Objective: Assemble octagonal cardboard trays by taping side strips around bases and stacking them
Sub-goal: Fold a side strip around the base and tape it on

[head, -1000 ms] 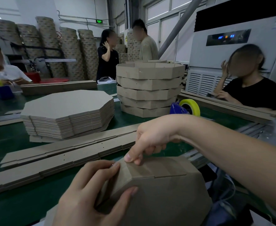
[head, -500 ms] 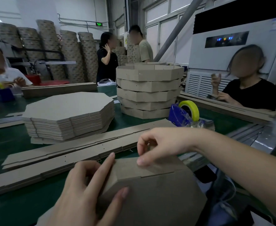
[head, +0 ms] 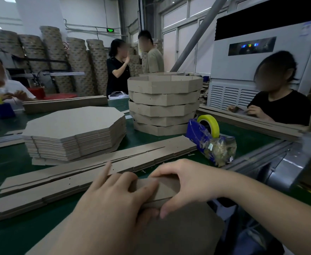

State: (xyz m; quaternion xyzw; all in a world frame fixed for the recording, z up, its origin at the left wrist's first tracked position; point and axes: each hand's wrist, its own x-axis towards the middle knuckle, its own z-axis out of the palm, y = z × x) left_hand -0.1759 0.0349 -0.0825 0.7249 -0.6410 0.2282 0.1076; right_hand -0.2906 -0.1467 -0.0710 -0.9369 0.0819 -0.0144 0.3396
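Observation:
A half-built octagonal cardboard tray [head: 184, 234] lies upside down at the table's near edge, its base facing me. My left hand [head: 112, 201] holds its far left side, fingers over the folded side strip [head: 162, 188]. My right hand [head: 186, 183] pinches the same strip from the right, thumb at the base's edge. Long flat side strips [head: 88, 173] lie across the green table just beyond. A pile of flat octagonal bases [head: 75, 129] sits at the left. Several finished trays [head: 163, 103] are stacked behind. A blue tape dispenser with a yellow roll [head: 208, 133] stands at the right.
A metal frame rail [head: 279, 159] borders the table on the right. One person in black sits at the far right, another in white at the far left, and two stand behind the stack. More strips [head: 64, 103] lie at the back. Tall tray columns [head: 55, 59] line the wall.
Both hands have closed in on the tray's far side. My left hand slid up over the folded strip, and my right hand came down to pinch it beside the left.

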